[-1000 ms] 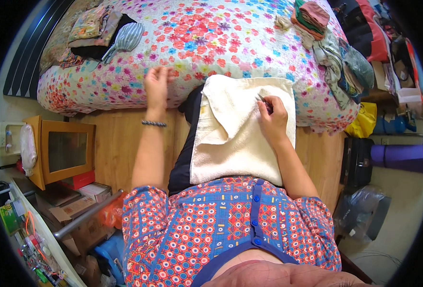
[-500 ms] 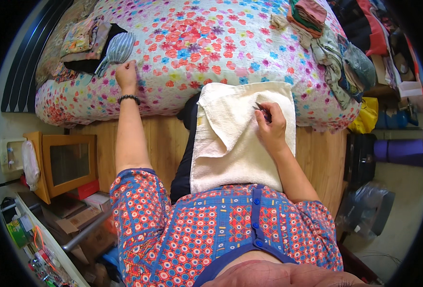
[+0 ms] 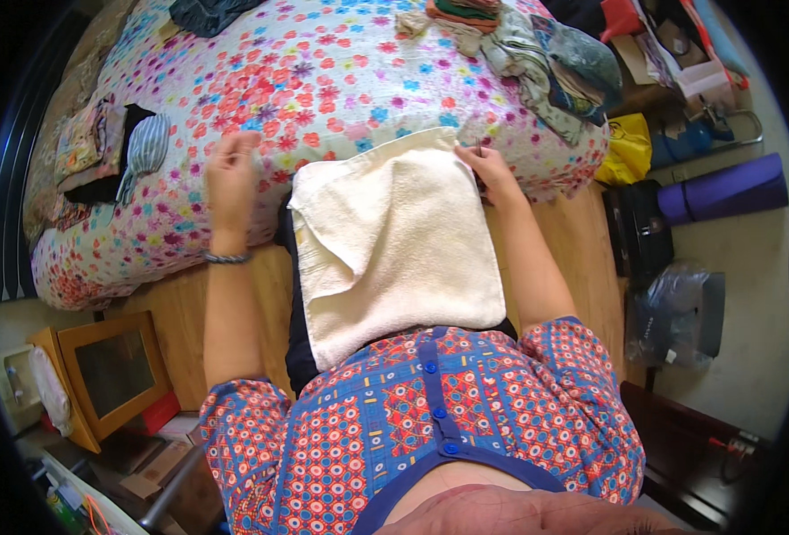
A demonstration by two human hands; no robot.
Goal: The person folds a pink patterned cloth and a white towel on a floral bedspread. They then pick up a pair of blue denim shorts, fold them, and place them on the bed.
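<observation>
A cream terry towel (image 3: 412, 232) lies across my lap, its far left corner folded over in a loose flap. My right hand (image 3: 492, 174) is closed at the towel's far right edge, thumb and fingers pinched there. A small dark pointed tool (image 3: 478, 144) sticks out of its grip; its kind is hard to make out. My left hand (image 3: 231, 183) is raised to the left of the towel, over the bed's near edge. Its fingers look curled but are smeared by motion, so whether they hold anything is unclear. A grey striped cloth bundle (image 3: 148, 147) lies on the bed beyond it.
The bed with its flowered cover (image 3: 323, 80) spans the far side. Folded clothes (image 3: 86, 147) lie at its left, and more clothes (image 3: 519, 62) at its right. A wooden cabinet (image 3: 113, 374) stands at left; a purple rolled mat (image 3: 724, 189) and black case (image 3: 635, 227) at right.
My left hand has come back from beside the striped bundle toward the towel. My right hand has shifted from the towel's middle to its far right edge. The view has turned.
</observation>
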